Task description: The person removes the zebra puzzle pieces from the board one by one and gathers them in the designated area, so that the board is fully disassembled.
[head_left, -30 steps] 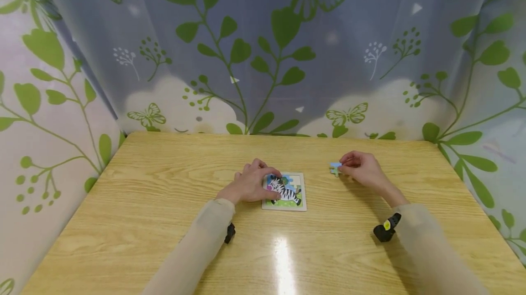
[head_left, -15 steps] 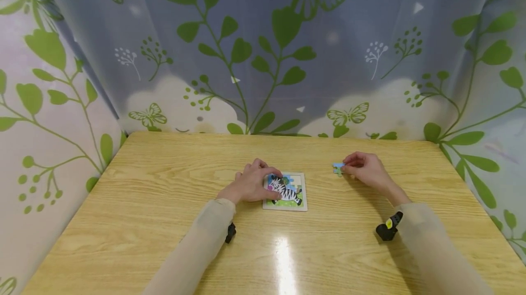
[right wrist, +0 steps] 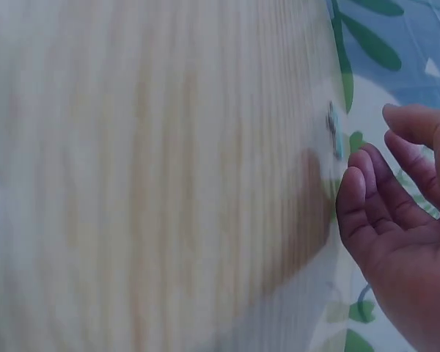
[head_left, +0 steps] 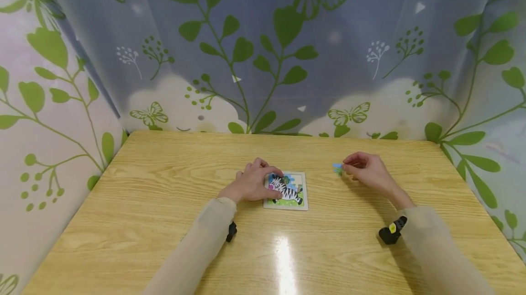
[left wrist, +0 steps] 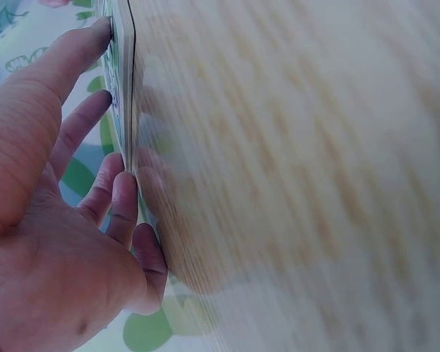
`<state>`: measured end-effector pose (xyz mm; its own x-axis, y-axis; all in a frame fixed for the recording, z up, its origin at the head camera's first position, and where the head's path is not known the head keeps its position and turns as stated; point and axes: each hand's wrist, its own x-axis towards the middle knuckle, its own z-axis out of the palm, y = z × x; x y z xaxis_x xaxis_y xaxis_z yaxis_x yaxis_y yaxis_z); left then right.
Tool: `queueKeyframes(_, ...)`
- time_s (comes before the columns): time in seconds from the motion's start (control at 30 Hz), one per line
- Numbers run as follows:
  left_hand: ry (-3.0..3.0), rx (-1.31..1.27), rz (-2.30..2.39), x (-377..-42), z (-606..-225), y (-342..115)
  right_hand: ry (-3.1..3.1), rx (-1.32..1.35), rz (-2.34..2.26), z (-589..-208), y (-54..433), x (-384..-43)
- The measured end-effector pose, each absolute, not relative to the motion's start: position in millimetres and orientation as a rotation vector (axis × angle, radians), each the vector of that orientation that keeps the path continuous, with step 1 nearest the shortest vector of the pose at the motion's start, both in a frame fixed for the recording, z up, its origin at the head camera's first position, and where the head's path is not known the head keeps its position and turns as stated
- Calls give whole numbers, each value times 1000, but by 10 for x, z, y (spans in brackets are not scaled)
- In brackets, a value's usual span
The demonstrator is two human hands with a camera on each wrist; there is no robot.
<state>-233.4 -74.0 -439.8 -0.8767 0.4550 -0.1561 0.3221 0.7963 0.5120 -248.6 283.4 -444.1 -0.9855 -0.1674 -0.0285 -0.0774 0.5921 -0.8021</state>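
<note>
In the head view a small wooden puzzle tray (head_left: 306, 199) with a zebra picture lies mid-table, with a pale gap at its upper right. My left hand (head_left: 251, 183) steadies it with straight fingers, thumb (left wrist: 81, 55) and fingertips at its frame and face. To the right of the tray is a blue and green jigsaw piece (head_left: 338, 169), slightly blurred. My right hand (head_left: 365, 169) is just beside it, fingers loosely bent. The right wrist view shows the jigsaw piece (right wrist: 335, 132) low by the table surface, a small space from the fingertips (right wrist: 361, 163).
The wooden table (head_left: 164, 185) reaches back to a curtain (head_left: 320, 57) printed with leaves and butterflies. More of this cloth hangs at both sides. Each wrist carries a black camera mount (head_left: 392, 231). A bright light reflection lies on the front of the table.
The right hand has shifted slightly right and drawn back from the jigsaw piece, which its fingers overlapped before. The left hand stays on the tray.
</note>
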Motion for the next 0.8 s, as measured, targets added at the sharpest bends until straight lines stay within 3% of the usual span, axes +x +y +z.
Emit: queueKeyframes(0.8,2716,582,709,-2328,-4392,-734,2605,-659,-1132,-4398,2132,-2306)
